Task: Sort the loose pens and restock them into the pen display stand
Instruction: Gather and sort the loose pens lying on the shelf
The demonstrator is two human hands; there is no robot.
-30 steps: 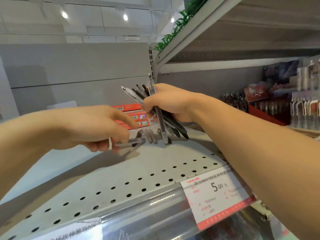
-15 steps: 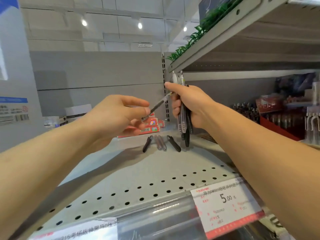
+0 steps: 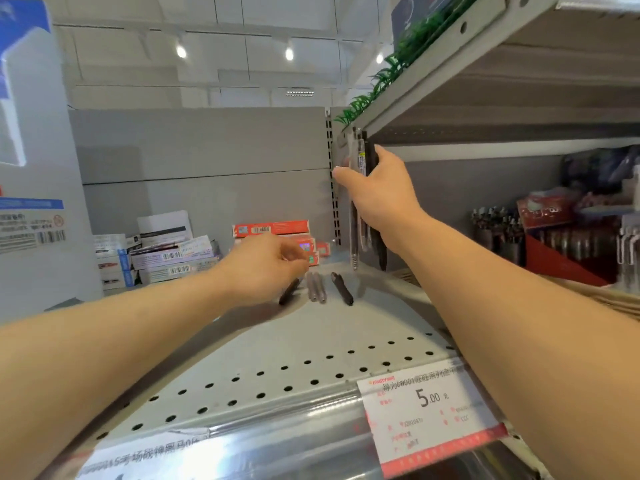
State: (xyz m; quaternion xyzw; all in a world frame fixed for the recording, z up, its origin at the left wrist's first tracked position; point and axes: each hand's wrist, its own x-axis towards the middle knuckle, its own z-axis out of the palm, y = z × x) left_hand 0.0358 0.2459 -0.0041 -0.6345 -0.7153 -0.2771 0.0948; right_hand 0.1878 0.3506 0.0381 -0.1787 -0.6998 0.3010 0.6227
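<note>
My right hand (image 3: 377,195) grips a bundle of pens (image 3: 360,161) upright above the back of the grey perforated shelf (image 3: 277,368); their tips hang below my wrist. My left hand (image 3: 263,268) is low over the shelf, its loosely curled fingers at the upper end of a black pen (image 3: 288,293). I cannot tell if they touch it. Beside that pen lie two greyish pens (image 3: 317,288) and a dark pen (image 3: 342,289). The red pen display stand (image 3: 557,251), with pens (image 3: 495,225) standing in it, is at the right.
Stacked white and blue boxes (image 3: 162,252) and red boxes (image 3: 273,228) sit at the back of the shelf. An upper shelf (image 3: 485,74) hangs overhead on the right. A 5.00 price tag (image 3: 427,400) is on the front rail.
My left hand handed a pen to the bundle, then dropped to the pens lying on the shelf. My right hand lifted the bundle higher and turned it upright.
</note>
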